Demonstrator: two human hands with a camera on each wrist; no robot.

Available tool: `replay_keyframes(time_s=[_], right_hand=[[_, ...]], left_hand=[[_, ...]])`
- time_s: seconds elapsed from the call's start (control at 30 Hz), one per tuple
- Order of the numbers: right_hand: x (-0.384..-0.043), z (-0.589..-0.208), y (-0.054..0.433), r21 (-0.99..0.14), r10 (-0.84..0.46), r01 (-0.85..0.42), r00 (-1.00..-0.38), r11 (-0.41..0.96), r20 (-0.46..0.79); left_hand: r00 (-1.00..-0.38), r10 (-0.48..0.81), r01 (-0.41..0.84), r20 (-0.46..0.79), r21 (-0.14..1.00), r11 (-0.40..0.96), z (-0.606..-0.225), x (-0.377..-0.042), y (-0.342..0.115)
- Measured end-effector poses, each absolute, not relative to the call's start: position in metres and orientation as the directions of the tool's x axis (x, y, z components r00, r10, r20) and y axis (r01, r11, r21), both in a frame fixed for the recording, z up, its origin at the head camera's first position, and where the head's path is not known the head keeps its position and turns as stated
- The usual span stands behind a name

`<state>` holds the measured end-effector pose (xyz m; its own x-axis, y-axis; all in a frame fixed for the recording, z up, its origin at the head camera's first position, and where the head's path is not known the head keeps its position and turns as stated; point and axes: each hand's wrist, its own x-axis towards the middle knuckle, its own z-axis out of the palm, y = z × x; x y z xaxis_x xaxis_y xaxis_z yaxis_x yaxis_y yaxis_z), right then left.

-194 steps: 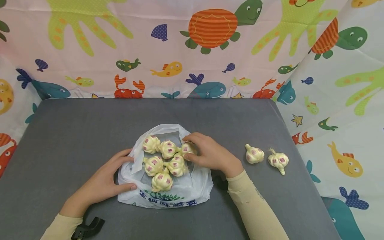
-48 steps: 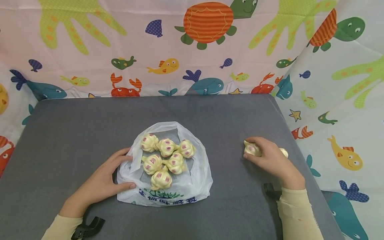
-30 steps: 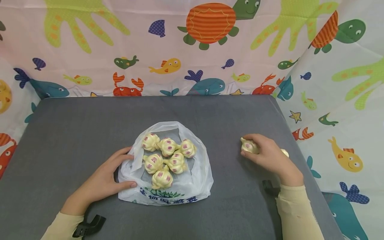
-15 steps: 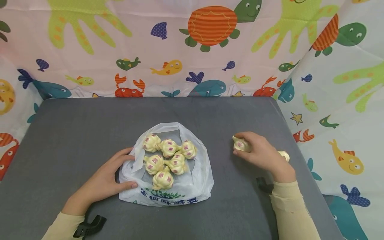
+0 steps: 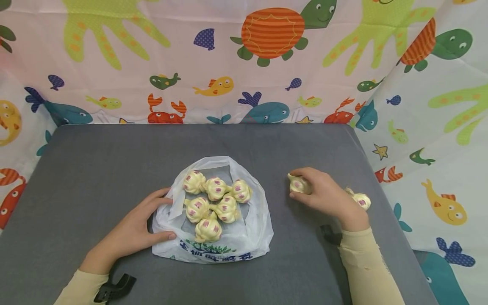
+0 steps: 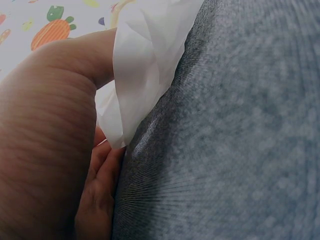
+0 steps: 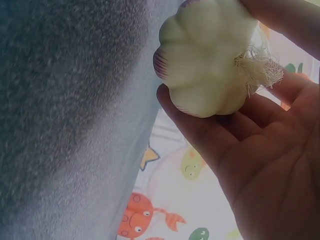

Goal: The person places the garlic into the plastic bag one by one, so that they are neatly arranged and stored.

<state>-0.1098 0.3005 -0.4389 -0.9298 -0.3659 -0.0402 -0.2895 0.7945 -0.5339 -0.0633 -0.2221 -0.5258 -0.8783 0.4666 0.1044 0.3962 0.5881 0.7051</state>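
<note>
A white plastic bag [image 5: 255,237] with blue and green print lies on the table, its mouth spread wide. Several garlic bulbs [image 5: 208,229] sit grouped in its opening. My left hand [image 5: 131,226] holds the bag's left side, thumb at the front and fingers farther back; in the left wrist view the white plastic [image 6: 145,65] hides part of them. To the right of the bag, my right hand [image 5: 325,195] grips one garlic bulb [image 5: 299,184] between thumb and fingers. Its rootlets and purple-streaked cloves show on the bulb [image 7: 205,60] in the right wrist view.
Another garlic bulb [image 5: 361,200] lies on the grey table [image 5: 114,161] at the right, partly behind my right wrist. A cloth printed with sea animals [image 5: 171,51] hangs behind the table and along its sides.
My right hand was at a bulb in the bag, then was at the left of the two bulbs on the right. It has since moved left with that bulb. The left hand stays put.
</note>
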Motion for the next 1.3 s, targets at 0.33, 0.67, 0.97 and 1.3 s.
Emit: replay_keyframes(time_s=[0.33, 0.67, 0.97, 1.3], right_hand=[[-0.114, -0.434, 0.287, -0.522, -0.420, -0.359, -0.907, 0.774, 0.001], [-0.118, -0.431, 0.271, -0.531, -0.452, -0.387, -0.892, 0.754, 0.008], [-0.124, -0.431, 0.256, -0.546, -0.504, -0.439, -0.863, 0.714, 0.035], [-0.128, -0.430, 0.239, -0.538, -0.568, -0.503, -0.821, 0.676, 0.054]], left_hand=[[-0.878, 0.464, 0.400, 0.118, 0.712, 0.577, -0.528, -0.061, -0.223], [-0.878, 0.466, 0.390, 0.105, 0.721, 0.572, -0.529, -0.060, -0.224], [-0.881, 0.464, 0.383, 0.093, 0.715, 0.584, -0.526, -0.061, -0.223], [-0.880, 0.467, 0.388, 0.086, 0.699, 0.601, -0.526, -0.063, -0.223]])
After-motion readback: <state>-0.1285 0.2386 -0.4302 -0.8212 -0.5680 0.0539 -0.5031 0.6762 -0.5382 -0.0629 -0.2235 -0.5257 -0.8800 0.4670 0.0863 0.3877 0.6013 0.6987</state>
